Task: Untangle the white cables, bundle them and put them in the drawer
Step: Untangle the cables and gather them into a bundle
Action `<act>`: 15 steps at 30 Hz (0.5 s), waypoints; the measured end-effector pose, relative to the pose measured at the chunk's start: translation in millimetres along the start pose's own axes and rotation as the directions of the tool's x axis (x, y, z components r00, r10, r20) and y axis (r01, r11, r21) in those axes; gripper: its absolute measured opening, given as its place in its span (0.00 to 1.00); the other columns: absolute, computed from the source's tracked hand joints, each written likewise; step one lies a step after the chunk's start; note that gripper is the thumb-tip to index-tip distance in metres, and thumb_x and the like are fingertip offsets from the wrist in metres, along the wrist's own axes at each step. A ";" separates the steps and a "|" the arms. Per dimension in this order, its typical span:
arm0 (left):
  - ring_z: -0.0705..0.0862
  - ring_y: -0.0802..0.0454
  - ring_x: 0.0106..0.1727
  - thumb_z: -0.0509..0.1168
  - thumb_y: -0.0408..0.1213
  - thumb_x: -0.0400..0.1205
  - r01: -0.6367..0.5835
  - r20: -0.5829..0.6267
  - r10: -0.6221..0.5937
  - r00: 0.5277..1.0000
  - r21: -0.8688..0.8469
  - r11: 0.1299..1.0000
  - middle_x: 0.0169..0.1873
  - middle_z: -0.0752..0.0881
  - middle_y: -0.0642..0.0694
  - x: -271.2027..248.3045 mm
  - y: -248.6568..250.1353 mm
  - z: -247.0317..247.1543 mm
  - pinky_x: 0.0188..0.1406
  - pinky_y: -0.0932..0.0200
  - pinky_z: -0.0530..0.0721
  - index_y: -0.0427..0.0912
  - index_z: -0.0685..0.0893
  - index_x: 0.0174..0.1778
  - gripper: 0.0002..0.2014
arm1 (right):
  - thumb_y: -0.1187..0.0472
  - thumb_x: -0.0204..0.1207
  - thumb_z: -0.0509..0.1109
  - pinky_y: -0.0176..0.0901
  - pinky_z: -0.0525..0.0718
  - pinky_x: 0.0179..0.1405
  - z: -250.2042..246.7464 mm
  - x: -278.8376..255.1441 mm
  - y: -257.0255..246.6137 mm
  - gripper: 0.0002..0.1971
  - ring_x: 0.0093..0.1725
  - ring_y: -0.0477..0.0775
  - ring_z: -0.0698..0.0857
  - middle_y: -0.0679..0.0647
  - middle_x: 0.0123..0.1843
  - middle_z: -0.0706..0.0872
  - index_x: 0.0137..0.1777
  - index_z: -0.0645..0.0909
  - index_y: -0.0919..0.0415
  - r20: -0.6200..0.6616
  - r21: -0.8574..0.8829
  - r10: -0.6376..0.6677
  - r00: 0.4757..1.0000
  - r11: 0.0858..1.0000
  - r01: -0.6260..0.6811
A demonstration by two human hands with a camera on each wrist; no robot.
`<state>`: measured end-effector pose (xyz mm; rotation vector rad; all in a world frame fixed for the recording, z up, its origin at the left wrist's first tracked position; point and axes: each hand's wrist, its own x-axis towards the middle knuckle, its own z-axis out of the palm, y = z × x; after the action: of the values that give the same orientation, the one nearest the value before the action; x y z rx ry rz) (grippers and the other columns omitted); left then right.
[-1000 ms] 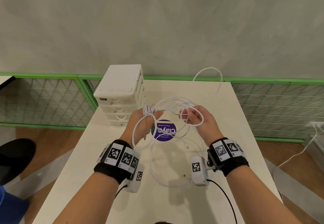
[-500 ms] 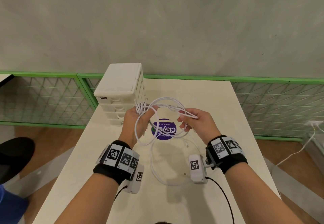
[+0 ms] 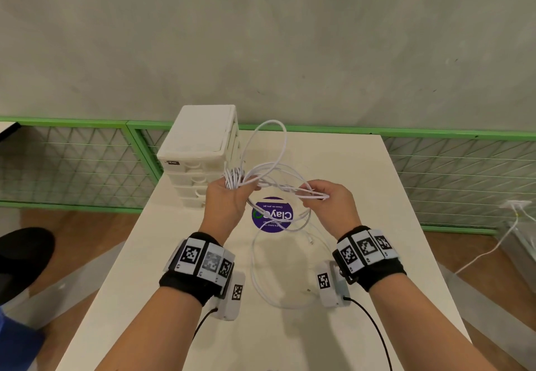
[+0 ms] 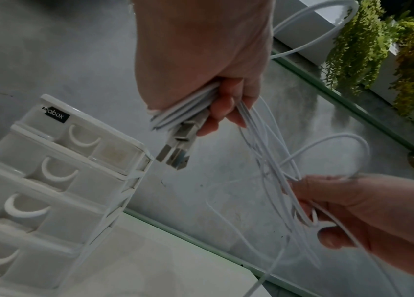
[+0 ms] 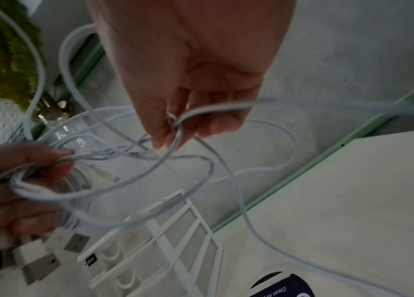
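Several white cables [image 3: 272, 173] hang in loops between my two hands above the white table [image 3: 391, 225]. My left hand [image 3: 229, 193] grips a bunch of cable turns and the USB plugs [image 4: 178, 152], which stick out below its fingers. My right hand [image 3: 324, 199] pinches several strands [image 5: 195, 114] between thumb and fingers. One loop [image 3: 269, 138] stands up behind the left hand. A long slack loop [image 3: 261, 280] lies on the table between my wrists. The white drawer unit [image 3: 200, 153] stands at the back left, all its drawers [image 4: 56, 170] closed.
A round purple sticker [image 3: 272, 214] marks the table under the cables. A green mesh fence [image 3: 72, 161] runs behind the table. Another white cable [image 3: 493, 246] trails on the wooden floor at the right. A black round object [image 3: 23, 257] sits at the left.
Both hands have lifted a little and the left hand moved toward the drawer unit. A cable loop that stood at the back right now rises behind the left hand. The right hand holds more strands.
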<state>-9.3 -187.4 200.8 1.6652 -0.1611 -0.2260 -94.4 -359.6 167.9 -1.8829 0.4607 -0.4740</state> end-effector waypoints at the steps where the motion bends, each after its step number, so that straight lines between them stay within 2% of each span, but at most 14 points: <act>1: 0.69 0.55 0.20 0.71 0.33 0.78 0.011 0.001 -0.011 1.000 -0.001 1.000 0.13 0.76 0.55 -0.7 1.4 0.1 0.21 0.61 0.69 0.39 0.88 0.33 0.07 | 0.59 0.72 0.75 0.42 0.76 0.42 0.6 0.4 0.1 0.03 0.42 0.55 0.80 0.50 0.33 0.83 0.40 0.88 0.50 -0.029 -0.124 -0.045 0.999 0.991 0.041; 3: 0.67 0.53 0.17 0.71 0.35 0.78 0.034 0.008 -0.034 0.999 -0.010 0.999 0.14 0.74 0.49 0.1 2.3 -0.5 0.20 0.60 0.68 0.38 0.88 0.33 0.08 | 0.56 0.72 0.75 0.34 0.67 0.43 1.7 1.6 1.1 0.04 0.47 0.52 0.72 0.48 0.37 0.75 0.45 0.89 0.53 -0.056 -0.335 -0.164 0.985 0.932 0.136; 4: 0.67 0.53 0.16 0.71 0.36 0.78 0.047 0.011 -0.047 0.999 -0.017 0.999 0.16 0.73 0.45 1.0 2.5 -1.3 0.19 0.59 0.68 0.36 0.88 0.35 0.08 | 0.56 0.72 0.75 0.31 0.65 0.45 2.4 3.0 1.6 0.05 0.49 0.51 0.71 0.48 0.39 0.74 0.45 0.88 0.55 -0.051 -0.340 -0.186 0.981 0.927 0.158; 5: 0.67 0.52 0.16 0.72 0.36 0.77 0.061 0.013 -0.061 0.998 -0.025 0.998 0.17 0.73 0.44 2.1 2.5 -2.1 0.19 0.60 0.68 0.33 0.88 0.38 0.08 | 0.57 0.73 0.74 0.32 0.66 0.47 2.7 3.8 0.2 0.04 0.50 0.50 0.72 0.48 0.42 0.76 0.44 0.87 0.55 -0.037 -0.289 -0.167 0.985 0.945 0.150; 7: 0.68 0.54 0.16 0.72 0.36 0.77 0.079 0.016 -0.079 0.997 -0.036 0.996 0.15 0.74 0.48 4.0 1.6 -3.8 0.17 0.61 0.69 0.30 0.87 0.43 0.10 | 0.60 0.74 0.73 0.37 0.72 0.48 3.0 3.7 -4.8 0.03 0.48 0.50 0.79 0.51 0.44 0.83 0.42 0.82 0.55 0.047 -0.078 -0.062 0.997 0.995 0.066; 9: 0.69 0.54 0.15 0.72 0.37 0.77 0.075 0.021 -0.074 0.997 -0.033 0.997 0.14 0.74 0.49 5.4 0.1 -5.4 0.17 0.62 0.70 0.33 0.85 0.39 0.09 | 0.64 0.75 0.72 0.37 0.79 0.45 3.3 3.3 -7.4 0.04 0.45 0.52 0.84 0.59 0.47 0.88 0.43 0.80 0.56 0.139 0.111 0.003 0.990 0.994 -0.018; 12: 0.70 0.51 0.17 0.72 0.38 0.78 0.050 -0.001 -0.050 0.999 -0.014 0.999 0.18 0.75 0.45 9.1 -2.1 -8.9 0.18 0.60 0.71 0.37 0.80 0.31 0.12 | 0.72 0.75 0.65 0.35 0.82 0.49 0.4 4.3 -7.8 0.08 0.52 0.53 0.85 0.62 0.54 0.88 0.50 0.82 0.63 0.192 0.293 0.024 0.981 0.953 -0.080; 13: 0.71 0.51 0.18 0.71 0.38 0.78 0.049 0.000 -0.049 0.999 -0.012 0.999 0.19 0.76 0.44 10.3 -2.3 -9.8 0.18 0.61 0.72 0.38 0.80 0.32 0.12 | 0.71 0.73 0.63 0.36 0.81 0.52 -0.9 4.8 -8.9 0.10 0.53 0.52 0.85 0.61 0.54 0.89 0.50 0.83 0.65 0.199 0.356 0.057 0.978 0.926 -0.126; 15: 0.77 0.52 0.20 0.69 0.34 0.80 0.057 0.038 -0.054 0.998 -0.086 0.995 0.20 0.80 0.47 11.4 -2.6 -9.1 0.19 0.61 0.77 0.38 0.81 0.35 0.08 | 0.63 0.72 0.64 0.39 0.79 0.55 -2.5 6.5 -11.9 0.11 0.52 0.51 0.85 0.61 0.52 0.89 0.47 0.84 0.67 0.186 0.394 0.096 0.978 0.904 -0.163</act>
<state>3.9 -181.0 198.6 1.5812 -0.1298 -0.3005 -89.2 -360.9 180.6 -1.4609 0.3442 -0.2960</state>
